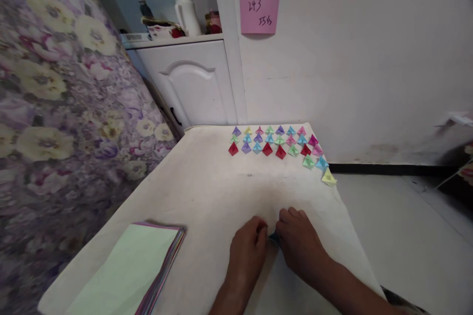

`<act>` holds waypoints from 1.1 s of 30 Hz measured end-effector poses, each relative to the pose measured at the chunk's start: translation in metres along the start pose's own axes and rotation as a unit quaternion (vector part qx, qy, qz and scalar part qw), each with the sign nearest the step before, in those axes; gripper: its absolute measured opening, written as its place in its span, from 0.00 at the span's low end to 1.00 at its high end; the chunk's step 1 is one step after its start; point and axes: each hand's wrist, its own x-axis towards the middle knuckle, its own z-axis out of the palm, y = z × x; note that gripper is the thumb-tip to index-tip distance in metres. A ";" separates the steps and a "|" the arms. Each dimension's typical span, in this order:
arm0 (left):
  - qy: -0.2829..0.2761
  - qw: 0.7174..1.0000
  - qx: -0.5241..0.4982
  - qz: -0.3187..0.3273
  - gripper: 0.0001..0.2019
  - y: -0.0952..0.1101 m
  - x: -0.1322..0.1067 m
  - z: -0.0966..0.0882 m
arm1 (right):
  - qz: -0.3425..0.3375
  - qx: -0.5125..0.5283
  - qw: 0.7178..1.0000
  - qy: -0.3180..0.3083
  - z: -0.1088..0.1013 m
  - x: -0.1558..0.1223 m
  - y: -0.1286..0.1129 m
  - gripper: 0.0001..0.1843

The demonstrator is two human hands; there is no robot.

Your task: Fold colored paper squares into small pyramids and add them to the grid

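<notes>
Between my two hands, low over the table, is a small piece of dark blue folded paper (274,237), mostly hidden by fingers. My right hand (301,242) is closed, with its fingertips pressed around the paper's right side. From the other side my left hand (248,245) has its fingers curled in a pinch at the paper's left edge. The exact shape of the fold cannot be made out. Beyond the hands, several small folded paper pieces (280,151) in red, blue, green, purple, pink and yellow stand in rows along the table's far right corner.
A stack of coloured paper sheets (129,261), pale green on top, lies at the left of the cream-covered table (207,182). Behind stand a white cabinet (192,83) and a wall with a pink note (259,5). A floral curtain (74,108) hangs at left.
</notes>
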 end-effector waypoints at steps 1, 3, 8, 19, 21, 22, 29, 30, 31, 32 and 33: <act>-0.001 1.000 0.001 0.005 0.09 0.000 0.000 0.001 | 0.001 0.000 1.000 -0.002 -0.001 0.000 -0.001 0.07; -0.002 1.000 0.001 0.010 0.09 0.000 -0.001 0.003 | 0.000 0.001 1.000 -0.004 -0.003 0.000 -0.002 0.07; -0.001 1.000 -0.005 0.006 0.09 0.000 0.000 0.005 | -0.011 0.004 1.000 -0.006 -0.004 0.001 -0.002 0.07; -0.001 1.000 -0.002 0.009 0.09 -0.004 0.001 0.005 | -0.008 0.024 1.000 -0.010 0.000 0.004 -0.001 0.10; -0.003 1.000 -0.008 0.007 0.09 -0.004 0.000 0.004 | 0.000 0.058 0.998 -0.004 -0.005 0.002 0.004 0.07; -0.005 1.000 -0.011 0.006 0.09 -0.004 0.000 0.004 | 0.003 0.086 0.996 -0.002 -0.009 0.001 0.008 0.05; -0.010 0.999 -0.030 0.011 0.12 -0.005 0.002 -0.002 | 0.052 0.236 0.970 0.018 -0.034 -0.001 0.040 0.14; -0.006 0.999 -0.030 0.013 0.13 -0.006 0.002 -0.003 | 0.061 0.241 0.969 0.011 -0.034 0.000 0.042 0.12; -0.003 0.999 -0.029 0.015 0.13 -0.006 0.003 -0.004 | 0.068 0.245 0.967 0.003 -0.034 0.000 0.042 0.10; 0.000 1.000 -0.026 0.018 0.13 -0.006 0.004 -0.005 | 0.074 0.247 0.966 -0.006 -0.032 0.000 0.042 0.09; 0.002 1.000 -0.022 0.021 0.12 -0.006 0.005 -0.005 | 0.079 0.248 0.966 -0.015 -0.031 0.000 0.041 0.08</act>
